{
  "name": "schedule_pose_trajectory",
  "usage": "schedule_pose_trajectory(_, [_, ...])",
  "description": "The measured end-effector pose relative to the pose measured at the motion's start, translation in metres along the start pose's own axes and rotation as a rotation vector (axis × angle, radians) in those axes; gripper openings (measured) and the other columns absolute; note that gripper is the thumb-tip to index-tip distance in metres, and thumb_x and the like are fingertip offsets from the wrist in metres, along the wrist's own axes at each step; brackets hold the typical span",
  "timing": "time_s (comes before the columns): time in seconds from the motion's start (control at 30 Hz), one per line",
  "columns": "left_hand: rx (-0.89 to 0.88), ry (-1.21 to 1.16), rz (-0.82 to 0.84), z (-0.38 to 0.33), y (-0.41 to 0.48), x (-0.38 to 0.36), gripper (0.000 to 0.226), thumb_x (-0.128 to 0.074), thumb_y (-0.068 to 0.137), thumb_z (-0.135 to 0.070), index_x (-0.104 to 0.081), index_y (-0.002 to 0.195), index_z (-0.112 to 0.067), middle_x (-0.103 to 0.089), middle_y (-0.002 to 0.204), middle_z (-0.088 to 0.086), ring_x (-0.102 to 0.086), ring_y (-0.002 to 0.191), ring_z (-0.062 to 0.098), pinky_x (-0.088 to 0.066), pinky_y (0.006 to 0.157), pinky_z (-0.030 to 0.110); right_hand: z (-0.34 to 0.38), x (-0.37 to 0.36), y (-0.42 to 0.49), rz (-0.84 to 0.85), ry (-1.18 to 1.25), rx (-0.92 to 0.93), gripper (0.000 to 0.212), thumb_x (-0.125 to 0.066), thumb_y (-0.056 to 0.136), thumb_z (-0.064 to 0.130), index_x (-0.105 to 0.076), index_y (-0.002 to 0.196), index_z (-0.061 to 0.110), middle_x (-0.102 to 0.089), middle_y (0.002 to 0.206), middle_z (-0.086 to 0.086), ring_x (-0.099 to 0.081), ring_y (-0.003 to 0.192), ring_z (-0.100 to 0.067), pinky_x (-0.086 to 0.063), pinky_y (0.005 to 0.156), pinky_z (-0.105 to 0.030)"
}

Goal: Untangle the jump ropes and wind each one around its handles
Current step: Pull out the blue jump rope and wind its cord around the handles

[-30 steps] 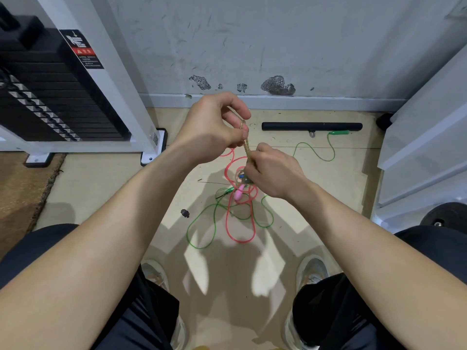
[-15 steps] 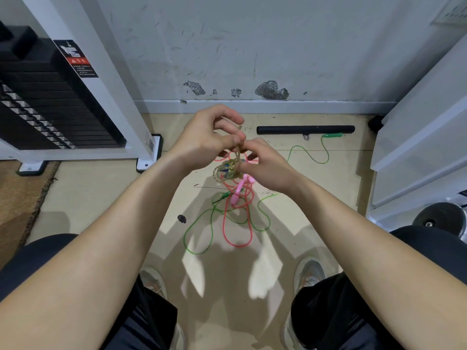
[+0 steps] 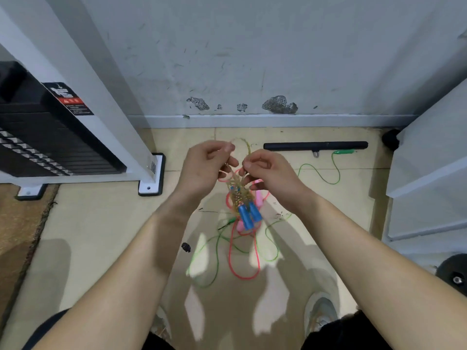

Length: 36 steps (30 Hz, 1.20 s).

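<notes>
Left grip (image 3: pixel 207 168) and right grip (image 3: pixel 267 170) are closed in a pinch on the translucent yellowish jump rope (image 3: pixel 237 188), which is wound around its two blue plastic handles (image 3: pixel 249 214) and held above the beige floor (image 3: pixel 101 223). Below, a pink jump rope (image 3: pixel 246 278) and a thin green jump rope (image 3: pixel 345 151) are seen tangled on it.

Both hands (image 3: pixel 202 168) (image 3: pixel 267 173) pinch yellow rope (image 3: pixel 240 188); 2 blue handles (image 3: pixel 249 214) dangle.

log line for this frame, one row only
left hand: pinches yellow rope | right hand: pinches same rope | blue handles: hang together below hands | pink rope, green rope: crossed on floor
</notes>
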<state>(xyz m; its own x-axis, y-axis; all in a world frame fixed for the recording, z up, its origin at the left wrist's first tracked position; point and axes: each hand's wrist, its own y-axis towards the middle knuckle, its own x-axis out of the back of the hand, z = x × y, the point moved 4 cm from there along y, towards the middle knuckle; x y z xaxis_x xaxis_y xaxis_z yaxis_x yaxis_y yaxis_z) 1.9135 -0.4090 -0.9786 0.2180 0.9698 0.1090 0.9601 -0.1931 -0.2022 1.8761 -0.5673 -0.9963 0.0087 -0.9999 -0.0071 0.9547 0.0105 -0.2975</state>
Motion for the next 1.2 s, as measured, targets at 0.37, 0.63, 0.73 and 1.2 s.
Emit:
schedule_pose_trajectory(0.37, [0.049, 0.0, -0.005, -0.185, 0.05, 0.015, 0.02, -0.053, 0.103, -0.018, -0.068, 0.101, -0.004, -0.063, 0.068, 0.002, -0.066, 0.06, 0.015, -0.05, 0.053, 0.019, 0.191, 0.022, 0.035, -0.115, 0.082, -0.066, 0.008, -0.059, 0.099, 0.01, -0.061, 0.091, 0.008, -0.065, 0.08, -0.008, -0.059, 0.069, -0.023, -0.051, 0.057, -0.032])
schedule_pose_trajectory(0.63, [0.14, -0.036, 0.115, -0.439, 0.011, 0.048, 0.022, -0.046, 0.105, -0.013, -0.068, 0.104, -0.006, -0.067, 0.086, 0.006, -0.07, 0.075, 0.019, -0.06, 0.075, 0.029, 0.45, 0.022, -0.034, -0.174, 0.048, -0.063, 0.006, -0.06, 0.098, 0.012, -0.064, 0.098, 0.008, -0.069, 0.082, -0.007, -0.06, 0.069, -0.02, -0.051, 0.06, -0.032])
schedule_pose_trajectory(0.73, [0.12, -0.095, 0.128, -0.524, -0.006, 0.059, 0.019, -0.05, 0.103, -0.011, -0.069, 0.105, -0.005, -0.07, 0.092, 0.008, -0.072, 0.081, 0.022, -0.061, 0.078, 0.029, 0.534, 0.019, -0.062, -0.172, 0.068, -0.038, 0.005, -0.059, 0.097, 0.011, -0.064, 0.098, 0.008, -0.068, 0.08, -0.007, -0.06, 0.067, -0.021, -0.051, 0.061, -0.035])
schedule_pose_trajectory(1.2, [-0.022, -0.197, 0.191, -0.755, -0.018, 0.088, 0.012, -0.062, 0.099, -0.015, -0.069, 0.105, -0.009, -0.071, 0.094, 0.007, -0.071, 0.072, 0.017, -0.058, 0.067, 0.022, 0.763, 0.014, -0.112, -0.281, 0.05, 0.15, 0.006, -0.057, 0.097, 0.012, -0.063, 0.097, 0.012, -0.067, 0.081, -0.006, -0.06, 0.066, -0.02, -0.051, 0.057, -0.028])
